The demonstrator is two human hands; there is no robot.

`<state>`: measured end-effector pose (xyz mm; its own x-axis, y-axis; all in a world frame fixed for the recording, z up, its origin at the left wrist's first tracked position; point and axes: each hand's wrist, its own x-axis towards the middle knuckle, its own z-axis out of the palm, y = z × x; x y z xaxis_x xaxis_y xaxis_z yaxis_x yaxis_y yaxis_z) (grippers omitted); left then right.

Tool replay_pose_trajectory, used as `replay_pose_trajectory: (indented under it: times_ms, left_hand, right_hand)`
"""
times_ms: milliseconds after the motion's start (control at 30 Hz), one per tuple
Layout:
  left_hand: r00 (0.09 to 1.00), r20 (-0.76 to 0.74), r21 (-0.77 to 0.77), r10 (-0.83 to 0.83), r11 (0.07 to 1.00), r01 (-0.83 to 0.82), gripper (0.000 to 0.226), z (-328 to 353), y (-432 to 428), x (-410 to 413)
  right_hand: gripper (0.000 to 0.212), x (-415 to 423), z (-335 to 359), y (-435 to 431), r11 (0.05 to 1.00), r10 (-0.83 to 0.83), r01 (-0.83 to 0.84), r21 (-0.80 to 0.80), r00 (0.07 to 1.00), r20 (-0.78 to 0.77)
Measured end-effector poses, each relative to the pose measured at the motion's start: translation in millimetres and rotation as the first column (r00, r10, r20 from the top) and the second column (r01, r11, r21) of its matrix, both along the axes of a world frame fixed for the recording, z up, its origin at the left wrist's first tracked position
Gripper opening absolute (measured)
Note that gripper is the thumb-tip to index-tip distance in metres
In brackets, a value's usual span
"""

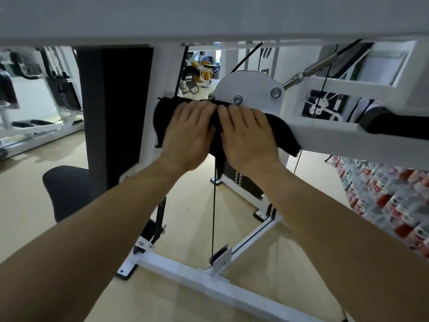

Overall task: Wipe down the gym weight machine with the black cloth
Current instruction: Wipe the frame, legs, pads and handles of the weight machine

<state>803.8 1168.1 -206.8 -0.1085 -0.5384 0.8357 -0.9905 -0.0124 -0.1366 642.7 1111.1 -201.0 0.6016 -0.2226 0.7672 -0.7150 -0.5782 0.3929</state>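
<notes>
The black cloth (282, 133) is draped over a white arm of the gym weight machine (329, 138), just below a white cam plate (246, 89) with bolts. My left hand (189, 135) and my right hand (247, 138) lie side by side, flat on the cloth, fingers straight and pressing it against the bar. The cloth's ends hang out to the left and right of my hands. A black cable (213, 205) runs down from under the cloth to the base frame.
A tall black back pad (116, 108) stands left of my hands, with a black seat (67, 189) below it. A white beam (209, 17) crosses overhead. The white base frame (192, 273) lies on the tan floor. Patterned fabric (394, 201) sits at right; other machines at far left.
</notes>
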Motion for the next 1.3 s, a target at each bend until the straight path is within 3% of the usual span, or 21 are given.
replay_pose_trajectory:
  times_ms: [200, 333, 533, 833, 900, 967, 1033, 1100, 1200, 1300]
  left_hand:
    - [0.992, 0.051, -0.032, -0.113, 0.993, 0.115, 0.045, -8, -23, -73]
    - [0.982, 0.076, -0.028, -0.173, 0.984, 0.175, 0.044, -3, -14, -48]
    - [0.996, 0.012, -0.040, -0.091, 0.995, 0.091, 0.041, 4, 7, 10]
    - [0.950, 0.053, -0.069, -0.309, 0.947, 0.312, 0.028, 24, -1, -47]
    - [0.954, 0.104, -0.077, -0.280, 0.955, 0.288, 0.032, 32, -5, -45]
    - [0.966, 0.148, -0.155, -0.210, 0.960, 0.233, 0.034, 46, -11, -37]
    - [0.987, -0.002, -0.248, -0.158, 0.957, 0.153, 0.024, 67, -17, -29]
    - [0.981, -0.136, -0.256, -0.141, 0.961, 0.102, 0.013, 77, -28, -25]
    - [0.983, -0.112, -0.169, -0.146, 0.978, 0.126, 0.022, 76, -30, -29]
    - [0.975, -0.133, -0.103, -0.176, 0.981, 0.163, 0.031, 64, -31, -17]
  right_hand:
    - [0.047, -89, -5, -11, 0.997, -0.057, 0.060, -0.053, 0.997, 0.059]
    - [0.045, -65, -7, -7, 0.996, -0.046, 0.053, -0.072, 0.994, 0.099]
    - [0.049, -4, 2, 4, 0.999, 0.041, -0.040, -0.018, 0.998, 0.045]
    - [0.040, -87, 10, -16, 0.991, 0.129, -0.127, -0.043, 0.990, 0.051]
    - [0.039, -83, 28, -15, 0.981, 0.195, -0.196, 0.017, 0.980, 0.032]
    - [0.034, -64, 52, -11, 0.965, 0.256, -0.261, 0.035, 0.960, 0.110]
    - [0.028, -42, 77, -14, 0.965, 0.260, -0.260, -0.027, 0.945, 0.199]
    - [0.017, -23, 91, -25, 0.975, 0.206, -0.184, -0.123, 0.960, 0.190]
    - [0.008, -15, 88, -40, 0.976, 0.128, -0.098, -0.194, 0.980, 0.151]
    - [0.014, -24, 81, -39, 0.987, 0.131, -0.119, -0.105, 0.984, 0.119]
